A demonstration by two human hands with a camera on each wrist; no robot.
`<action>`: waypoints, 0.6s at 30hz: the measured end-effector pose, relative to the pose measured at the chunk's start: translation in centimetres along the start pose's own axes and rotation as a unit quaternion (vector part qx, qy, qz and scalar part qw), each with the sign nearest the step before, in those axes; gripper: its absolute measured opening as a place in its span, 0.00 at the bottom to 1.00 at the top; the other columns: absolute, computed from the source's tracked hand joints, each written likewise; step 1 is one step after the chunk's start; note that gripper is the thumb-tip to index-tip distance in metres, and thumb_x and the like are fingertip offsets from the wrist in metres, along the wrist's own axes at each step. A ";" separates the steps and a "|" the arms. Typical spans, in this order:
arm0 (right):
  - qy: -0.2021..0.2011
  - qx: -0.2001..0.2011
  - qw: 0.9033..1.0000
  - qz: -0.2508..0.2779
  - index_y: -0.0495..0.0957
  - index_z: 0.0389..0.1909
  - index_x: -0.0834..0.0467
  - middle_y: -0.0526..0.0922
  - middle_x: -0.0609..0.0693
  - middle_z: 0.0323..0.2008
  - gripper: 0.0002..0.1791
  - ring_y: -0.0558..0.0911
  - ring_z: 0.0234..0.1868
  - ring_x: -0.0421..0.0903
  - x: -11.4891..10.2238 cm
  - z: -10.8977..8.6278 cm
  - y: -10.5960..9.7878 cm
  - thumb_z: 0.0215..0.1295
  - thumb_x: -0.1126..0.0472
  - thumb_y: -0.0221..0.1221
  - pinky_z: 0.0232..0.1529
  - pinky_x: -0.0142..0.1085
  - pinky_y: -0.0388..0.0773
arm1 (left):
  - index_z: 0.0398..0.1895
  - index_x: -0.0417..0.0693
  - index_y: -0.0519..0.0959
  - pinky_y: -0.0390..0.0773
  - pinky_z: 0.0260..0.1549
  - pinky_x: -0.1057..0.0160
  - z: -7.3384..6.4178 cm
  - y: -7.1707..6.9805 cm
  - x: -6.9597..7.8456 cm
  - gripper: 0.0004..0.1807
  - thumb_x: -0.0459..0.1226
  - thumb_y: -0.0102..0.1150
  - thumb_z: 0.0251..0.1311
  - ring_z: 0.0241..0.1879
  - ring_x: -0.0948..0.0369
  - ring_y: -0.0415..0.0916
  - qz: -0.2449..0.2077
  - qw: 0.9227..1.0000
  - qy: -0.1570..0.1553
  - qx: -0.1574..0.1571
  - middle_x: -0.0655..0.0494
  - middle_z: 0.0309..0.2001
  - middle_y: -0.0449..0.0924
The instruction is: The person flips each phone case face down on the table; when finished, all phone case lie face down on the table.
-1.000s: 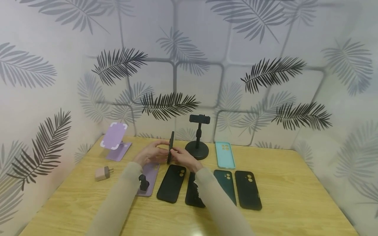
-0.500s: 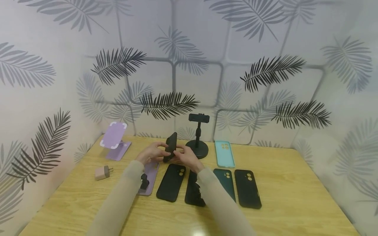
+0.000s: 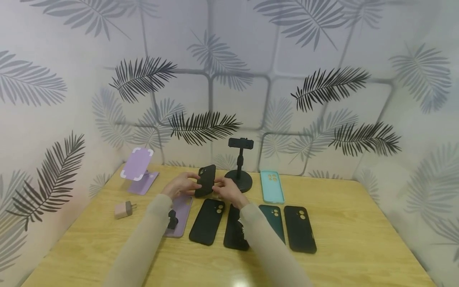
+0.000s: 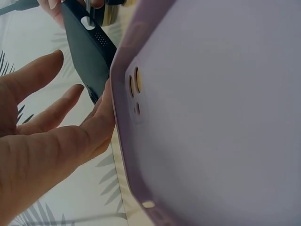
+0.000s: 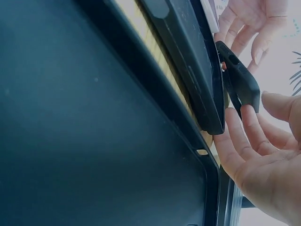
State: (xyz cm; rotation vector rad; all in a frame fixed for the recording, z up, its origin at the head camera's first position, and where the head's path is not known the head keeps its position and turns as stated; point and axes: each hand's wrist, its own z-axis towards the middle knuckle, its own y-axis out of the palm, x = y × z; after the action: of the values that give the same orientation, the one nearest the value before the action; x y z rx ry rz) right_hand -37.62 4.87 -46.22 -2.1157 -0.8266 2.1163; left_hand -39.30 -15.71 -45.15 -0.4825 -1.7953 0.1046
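A black phone case (image 3: 206,181) stands tilted between my two hands, its camera cut-out at the upper left in the head view. My left hand (image 3: 180,184) holds its left edge, fingertips on it and wrist over the purple case (image 3: 183,215). On the opposite edge, my right hand (image 3: 229,192) has its fingertips. The right wrist view shows the right fingers at the near end of the held case (image 5: 245,84), thumb close by. Speaker holes show on the dark end of the case (image 4: 89,52) in the left wrist view.
Along the table (image 3: 351,239) lie another black case (image 3: 207,223), a black case (image 3: 234,235) partly under the right sleeve, a dark green case (image 3: 274,223) and a black one (image 3: 300,229). Behind are a turquoise case (image 3: 272,187), black stand (image 3: 239,181), purple stand (image 3: 138,164) and charger plug (image 3: 123,210).
The held black case has turned from edge-on to showing its broad face and camera cut-out. It sits slightly lower, and the right fingers have shifted to its right edge.
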 end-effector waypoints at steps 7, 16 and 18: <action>0.006 -0.050 0.999 -0.021 0.64 0.69 0.68 0.73 0.65 0.63 0.25 0.79 0.55 0.52 0.1 0.1 -0.1 0.74 0.64 0.50 0.54 0.43 0.79 | 0.68 0.35 0.65 0.78 0.58 0.53 -0.2 -0.6 -0.3 0.28 0.28 0.56 0.65 0.62 0.47 0.71 -0.013 1.000 0.000 0.003 0.34 0.67 0.64; -0.005 -0.081 0.995 -0.057 0.63 0.69 0.70 0.67 0.64 0.69 0.25 0.76 0.58 0.52 -0.1 0.2 0.0 0.76 0.63 0.47 0.62 0.45 0.73 | 0.69 0.33 0.64 0.77 0.59 0.52 -0.4 -1.1 -0.4 0.28 0.27 0.54 0.65 0.61 0.47 0.71 -0.033 0.999 -0.008 0.007 0.33 0.67 0.64; -0.003 -0.080 0.995 -0.062 0.64 0.69 0.70 0.68 0.64 0.68 0.25 0.74 0.62 0.54 0.0 0.2 0.0 0.76 0.63 0.47 0.65 0.48 0.71 | 0.69 0.34 0.64 0.77 0.59 0.52 -0.3 -1.1 -0.4 0.28 0.27 0.54 0.65 0.62 0.47 0.71 -0.035 0.999 -0.014 0.009 0.33 0.66 0.65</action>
State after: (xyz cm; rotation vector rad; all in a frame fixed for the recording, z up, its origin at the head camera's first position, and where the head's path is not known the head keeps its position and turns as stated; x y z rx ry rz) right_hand -37.80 4.77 -46.19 -2.0697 -1.1330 2.0588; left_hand -39.21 -16.92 -45.05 -0.4062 -1.8347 0.0780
